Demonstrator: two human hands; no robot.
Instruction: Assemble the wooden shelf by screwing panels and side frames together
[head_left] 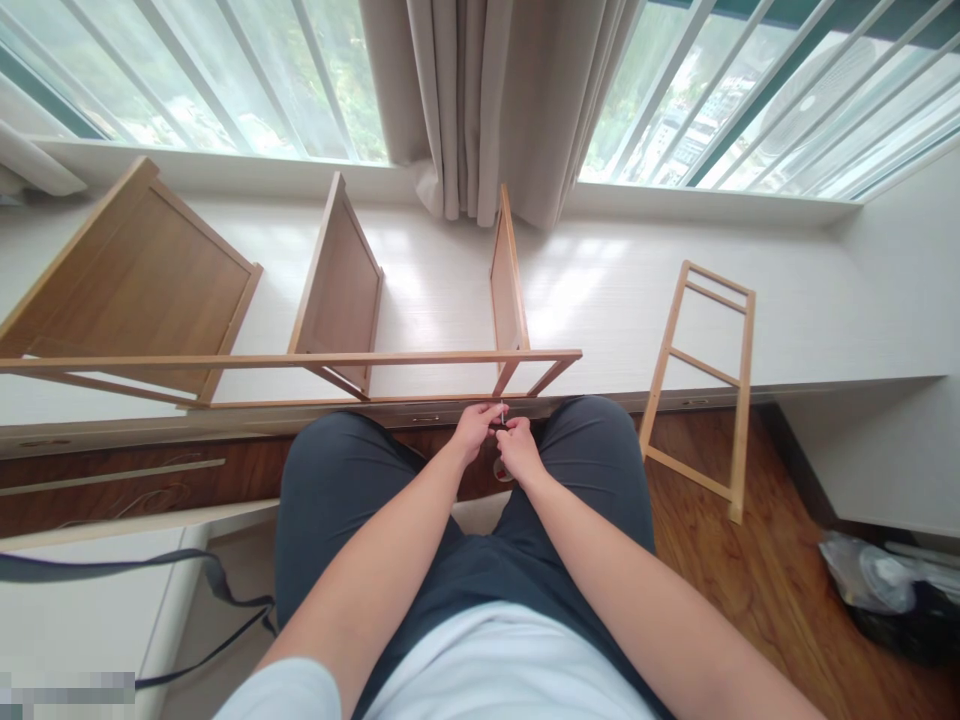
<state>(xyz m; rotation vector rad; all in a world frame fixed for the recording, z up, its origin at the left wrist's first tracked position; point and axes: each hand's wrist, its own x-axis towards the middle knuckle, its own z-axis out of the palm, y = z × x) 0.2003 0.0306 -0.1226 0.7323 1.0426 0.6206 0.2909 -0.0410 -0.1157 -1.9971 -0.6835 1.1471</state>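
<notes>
Between my knees, my left hand (474,430) pinches a small, thin metallic piece (502,409), perhaps a screw; it is too small to name surely. Close beside it, my right hand (519,448) has its fingers pressed together just below that piece. What the right fingers hold, if anything, I cannot make out. Just beyond both hands, a wooden shelf frame (420,358) lies along the ledge's front edge. Rising from it are three wooden shelf panels: a left one (142,280), a middle one (341,270) and a narrow-looking right one (510,275).
A separate ladder-like wooden side frame (673,350) leans against the white ledge (600,290) at right, its lower end over the wooden floor (697,590). Plastic bags (877,575) lie at far right. A dark strap (217,575) hangs at left. Curtains (465,110) hang before the windows.
</notes>
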